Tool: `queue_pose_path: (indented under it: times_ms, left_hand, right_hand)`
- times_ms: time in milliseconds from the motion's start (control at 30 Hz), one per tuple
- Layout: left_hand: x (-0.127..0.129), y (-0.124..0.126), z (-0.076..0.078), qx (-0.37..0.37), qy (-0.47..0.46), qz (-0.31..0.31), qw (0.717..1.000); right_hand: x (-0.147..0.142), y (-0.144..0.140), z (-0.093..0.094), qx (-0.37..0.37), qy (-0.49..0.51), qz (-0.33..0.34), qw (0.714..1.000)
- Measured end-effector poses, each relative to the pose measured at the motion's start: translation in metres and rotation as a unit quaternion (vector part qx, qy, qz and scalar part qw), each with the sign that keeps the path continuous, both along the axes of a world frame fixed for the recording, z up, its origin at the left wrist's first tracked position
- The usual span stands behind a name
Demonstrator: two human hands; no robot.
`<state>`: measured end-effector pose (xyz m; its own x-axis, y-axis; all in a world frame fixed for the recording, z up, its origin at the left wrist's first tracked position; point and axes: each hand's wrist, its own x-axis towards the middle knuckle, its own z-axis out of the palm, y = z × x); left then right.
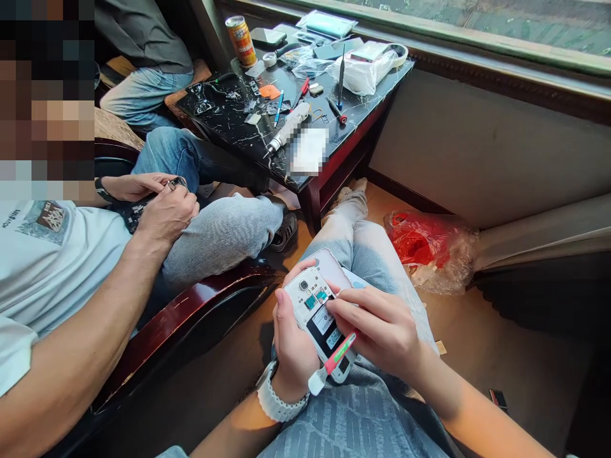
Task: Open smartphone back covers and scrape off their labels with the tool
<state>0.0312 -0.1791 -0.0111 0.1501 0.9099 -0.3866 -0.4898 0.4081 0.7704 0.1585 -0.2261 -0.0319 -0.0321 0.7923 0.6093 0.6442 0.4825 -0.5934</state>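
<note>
My left hand [292, 337] grips a white phone [319, 315] with its back cover off, held over my lap. Its camera, card slots and dark battery bay with labels face up. My right hand [382, 327] rests on the phone's right side, fingertips touching the slot area, and holds a small red, green and white tool [334, 362] across the phone's lower end. A white back cover [334, 267] lies on my thigh just behind the phone. A white watch [277, 401] is on my left wrist.
A person at left sits in a dark wooden chair [191, 318], both hands on a dark device [138, 210]. A black low table [286, 121] ahead carries several tools, a can [241, 40], phones and plastic bags. A red plastic bag [420, 245] lies on the floor by the wall.
</note>
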Motion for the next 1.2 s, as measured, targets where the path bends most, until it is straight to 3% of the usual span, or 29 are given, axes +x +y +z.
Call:
queue_pose_path:
  times_ms: [100, 167, 233, 300, 367, 400, 433, 467, 567, 633, 833, 1200]
  left_hand:
    - [-0.002, 0.0, -0.001, 0.008, 0.009, 0.003, 1.0]
    - [-0.002, 0.0, -0.002, 0.023, 0.02, 0.0, 1.0]
    - [-0.002, -0.001, -0.004, 0.056, 0.038, 0.009, 0.998]
    - [0.0, -0.002, -0.006, 0.101, 0.054, 0.03, 0.993]
    - [0.003, -0.003, -0.01, 0.148, 0.059, 0.055, 0.986]
    - [0.004, -0.004, -0.011, 0.173, 0.062, 0.067, 0.981]
    - [0.006, -0.005, -0.013, 0.197, 0.066, 0.08, 0.975]
    - [0.006, -0.005, -0.014, 0.216, 0.073, 0.093, 0.969]
    - [0.007, -0.006, -0.014, 0.246, 0.095, 0.103, 0.959]
    - [0.007, -0.007, -0.012, 0.243, 0.098, 0.092, 0.961]
    - [0.005, -0.011, -0.009, 0.227, 0.083, 0.08, 0.967]
    - [0.009, -0.013, -0.015, 0.23, 0.085, 0.086, 0.966]
  right_hand:
    - [-0.004, 0.0, 0.009, -0.024, 0.052, -0.027, 0.998]
    - [-0.007, -0.002, 0.019, -0.106, 0.147, -0.082, 0.98]
    - [-0.011, -0.002, 0.028, -0.233, 0.293, -0.117, 0.92]
    - [-0.014, -0.002, 0.034, -0.336, 0.455, -0.098, 0.819]
    - [-0.017, 0.0, 0.036, -0.371, 0.575, -0.059, 0.727]
    - [-0.019, 0.001, 0.036, -0.374, 0.609, -0.045, 0.698]
    - [-0.021, 0.002, 0.036, -0.371, 0.621, -0.037, 0.689]
    - [-0.024, 0.002, 0.035, -0.363, 0.616, -0.036, 0.698]
    - [-0.033, 0.003, 0.032, -0.306, 0.545, -0.066, 0.778]
    - [-0.04, 0.003, 0.029, -0.253, 0.517, -0.095, 0.812]
    - [-0.056, 0.004, 0.023, -0.163, 0.496, -0.156, 0.838]
    - [-0.059, -0.002, 0.015, -0.155, 0.408, -0.19, 0.879]
